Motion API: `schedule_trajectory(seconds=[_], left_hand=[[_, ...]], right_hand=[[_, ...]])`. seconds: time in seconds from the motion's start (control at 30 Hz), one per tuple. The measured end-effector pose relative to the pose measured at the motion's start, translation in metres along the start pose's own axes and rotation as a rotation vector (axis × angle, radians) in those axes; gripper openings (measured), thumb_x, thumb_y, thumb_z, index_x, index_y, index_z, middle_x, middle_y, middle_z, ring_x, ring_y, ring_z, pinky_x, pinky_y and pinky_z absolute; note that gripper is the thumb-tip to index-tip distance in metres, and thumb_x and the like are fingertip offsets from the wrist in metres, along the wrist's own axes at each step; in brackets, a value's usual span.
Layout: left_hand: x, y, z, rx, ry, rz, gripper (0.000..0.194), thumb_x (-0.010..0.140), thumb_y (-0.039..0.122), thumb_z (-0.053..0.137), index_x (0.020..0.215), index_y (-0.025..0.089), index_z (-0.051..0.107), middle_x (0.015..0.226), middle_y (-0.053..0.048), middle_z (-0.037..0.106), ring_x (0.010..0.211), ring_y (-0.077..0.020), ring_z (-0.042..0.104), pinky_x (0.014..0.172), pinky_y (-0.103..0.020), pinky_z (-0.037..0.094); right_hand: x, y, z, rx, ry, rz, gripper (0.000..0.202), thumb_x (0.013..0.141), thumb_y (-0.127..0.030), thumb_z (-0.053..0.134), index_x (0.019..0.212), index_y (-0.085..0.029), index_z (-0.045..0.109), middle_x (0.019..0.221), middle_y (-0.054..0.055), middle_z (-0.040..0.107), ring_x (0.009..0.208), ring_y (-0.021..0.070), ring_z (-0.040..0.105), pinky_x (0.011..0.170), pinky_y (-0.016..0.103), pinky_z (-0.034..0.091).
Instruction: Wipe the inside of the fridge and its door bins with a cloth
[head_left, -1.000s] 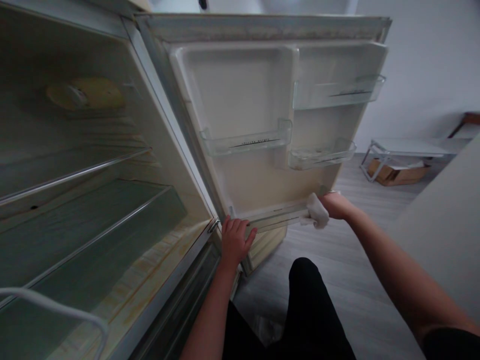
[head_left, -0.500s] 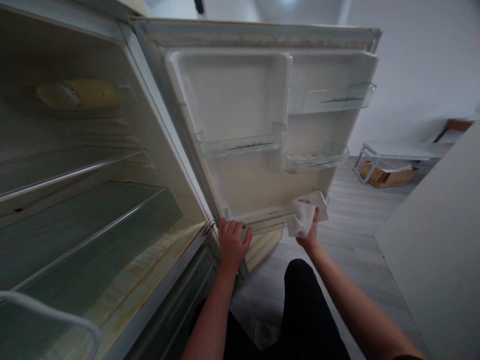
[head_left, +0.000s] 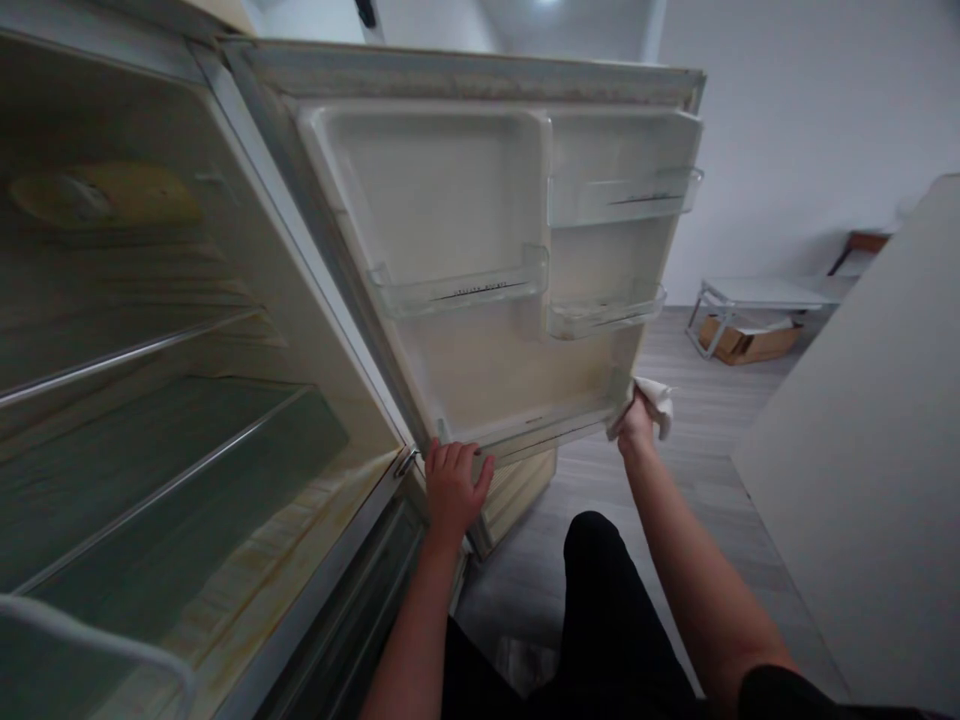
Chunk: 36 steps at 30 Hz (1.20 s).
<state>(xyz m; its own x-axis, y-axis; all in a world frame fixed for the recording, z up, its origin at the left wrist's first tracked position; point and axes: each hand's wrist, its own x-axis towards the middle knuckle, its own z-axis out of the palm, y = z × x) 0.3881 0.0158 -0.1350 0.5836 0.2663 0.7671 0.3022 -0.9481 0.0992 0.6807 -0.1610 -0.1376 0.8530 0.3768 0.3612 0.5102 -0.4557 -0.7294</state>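
**Held a white cloth (head_left: 660, 400) to the right end of the bottom bin (head_left: 544, 434)**

Saw the refrigerator (head_left: 259, 225) on the left, wide open. Found its door (head_left: 442, 180) swung out ahead, with the inner face turned toward the body. Noted a pale panel (head_left: 862, 430) rising to the right of the right forearm, and a lower door (head_left: 525, 487) showing beneath the upper one. Saw a bent knee (head_left: 592, 560) below, between the forearms.

Made out a low white stand (head_left: 757, 292) well apart on the right, with a cardboard box (head_left: 750, 345) under it. Counted three more clear bins higher on the door, all above both hands.

Read the bottom bin's long axis as running crosswise, from the left hand (head_left: 455, 490) to the right hand (head_left: 637, 422). Found the left hand draped over the bin's left end, fingers close together over the rim, thumb apart; could not tell a firm grip from a light rest. Found the right hand nearest the opposite corner, closed around the cloth, with some fingers hidden. Saw the cloth bunched there, seemingly touching the bin's end, with a loose fold sticking out rightward. Spotted a small metal hinge (head_left: 405, 461) just left of the left hand.
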Motion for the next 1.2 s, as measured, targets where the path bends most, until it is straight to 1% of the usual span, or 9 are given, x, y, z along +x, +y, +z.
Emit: schedule_trajectory(seconds=[0.17,0.27,0.4,0.53,0.63,0.77,0.9,1.03,1.2], left_hand=[[0.0,0.0,0.006,0.014,0.04,-0.011,0.017,0.094,0.037,0.061,0.095,0.02,0.063,0.086,-0.005,0.066,0.093,-0.0262,0.06,0.114,-0.052,0.034],[0.0,-0.001,0.005,0.012,0.031,0.005,0.017,0.094,0.037,0.062,0.096,0.02,0.063,0.087,-0.005,0.067,0.093,-0.0258,0.06,0.114,-0.052,0.034],[0.0,-0.001,0.0,0.011,0.025,0.015,0.018,0.095,0.037,0.06,0.098,0.019,0.064,0.088,-0.006,0.067,0.093,-0.0258,0.061,0.114,-0.051,0.035],[-0.002,0.0,-0.002,-0.008,0.009,-0.014,0.019,0.096,0.038,0.057,0.098,0.02,0.064,0.088,-0.006,0.067,0.096,-0.0266,0.06,0.115,-0.052,0.034],[-0.003,0.0,-0.003,-0.02,0.003,-0.029,0.019,0.096,0.037,0.055,0.098,0.021,0.064,0.089,-0.007,0.067,0.096,-0.0271,0.059,0.114,-0.053,0.034],[-0.005,-0.003,-0.006,-0.039,-0.002,-0.046,0.017,0.096,0.036,0.055,0.097,0.022,0.064,0.09,-0.007,0.067,0.096,-0.0268,0.059,0.116,-0.054,0.033],[-0.008,-0.009,-0.012,-0.04,-0.017,-0.011,0.015,0.096,0.034,0.055,0.096,0.022,0.064,0.087,-0.006,0.067,0.094,-0.0256,0.06,0.115,-0.052,0.035],[-0.011,-0.014,-0.015,-0.024,0.01,0.008,0.014,0.095,0.034,0.057,0.094,0.023,0.064,0.086,-0.005,0.067,0.093,-0.0247,0.062,0.112,-0.051,0.038],[-0.014,-0.017,-0.017,-0.052,0.011,-0.016,0.012,0.094,0.034,0.057,0.09,0.024,0.062,0.083,-0.003,0.066,0.09,-0.0236,0.063,0.112,-0.051,0.039]], right_hand=[[-0.017,-0.016,0.011,0.391,-0.013,0.167,0.064,0.092,-0.061,0.032,0.119,-0.013,0.065,0.1,0.014,0.072,0.104,0.0246,0.067,0.09,0.036,0.056],[-0.057,-0.038,0.041,0.662,-0.075,0.229,0.077,0.093,-0.064,0.012,0.131,-0.016,0.058,0.113,0.014,0.07,0.114,0.024,0.064,0.097,0.039,0.054],[-0.112,-0.078,0.074,0.944,-0.361,0.267,0.09,0.091,-0.053,-0.018,0.15,-0.021,0.041,0.134,0.012,0.063,0.132,0.0249,0.055,0.099,0.045,0.051],[-0.15,-0.121,0.097,1.268,-0.532,0.323,0.084,0.09,-0.06,-0.008,0.149,-0.031,0.045,0.13,0.006,0.066,0.135,0.0284,0.052,0.108,0.052,0.044],[-0.167,-0.147,0.118,1.421,-0.611,0.328,0.08,0.09,-0.061,-0.001,0.145,-0.03,0.049,0.13,0.003,0.066,0.137,0.0244,0.05,0.118,0.046,0.036],[-0.172,-0.163,0.137,1.525,-0.882,0.338,0.065,0.091,-0.054,0.017,0.132,-0.027,0.06,0.125,0.004,0.069,0.135,0.0214,0.051,0.123,0.036,0.027],[-0.161,-0.145,0.116,1.524,-0.882,0.241,0.057,0.09,-0.054,0.027,0.128,-0.03,0.062,0.121,0.002,0.071,0.135,0.0256,0.05,0.12,0.046,0.031],[-0.137,-0.091,0.063,1.314,-0.79,0.149,0.07,0.093,-0.052,0.014,0.138,-0.023,0.058,0.131,0.012,0.065,0.135,0.0279,0.049,0.108,0.051,0.041],[-0.106,-0.027,-0.008,0.918,-0.436,0.313,0.091,0.091,-0.046,-0.018,0.15,-0.022,0.048,0.14,0.016,0.058,0.136,0.0279,0.049,0.099,0.053,0.046]])
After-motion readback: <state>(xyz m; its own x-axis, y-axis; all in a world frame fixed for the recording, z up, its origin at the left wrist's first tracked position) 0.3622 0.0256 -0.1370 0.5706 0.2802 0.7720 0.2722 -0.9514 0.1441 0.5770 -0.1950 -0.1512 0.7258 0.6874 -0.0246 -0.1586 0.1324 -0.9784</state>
